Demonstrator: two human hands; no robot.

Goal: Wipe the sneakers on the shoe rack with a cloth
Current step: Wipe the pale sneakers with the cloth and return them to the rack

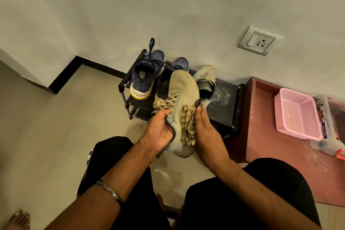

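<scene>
no brand or writing can be read on any shoe; the only small print is on something beside the pink basket (298, 114) and it is too blurred to make out

the left hand (160, 132) comes up from the lower left with a metal bangle (110, 191) on the forearm, palm turned up and toward the right, its grip closed on the collar of the beige sneaker (179, 95), thumb over the rim near the laces. the right hand (203, 130) comes in from the lower right with fingers straight and together, pressing flat on the striped cloth (188, 127) against the sneaker's side; that grip is open, not curled round the cloth

the beige sneaker is held in the air above the front edge of the black shoe rack (224, 99), toe pointing away toward the wall, heel near the person's knees. on the rack's top shelf stand the pair of navy sneakers (143, 78) at the left and a second beige sneaker (205, 80) just right of the held one, partly hidden behind it

a wall socket (259, 40) sits on the wall above right; the pink basket lies on a reddish surface to the right of the rack
</scene>
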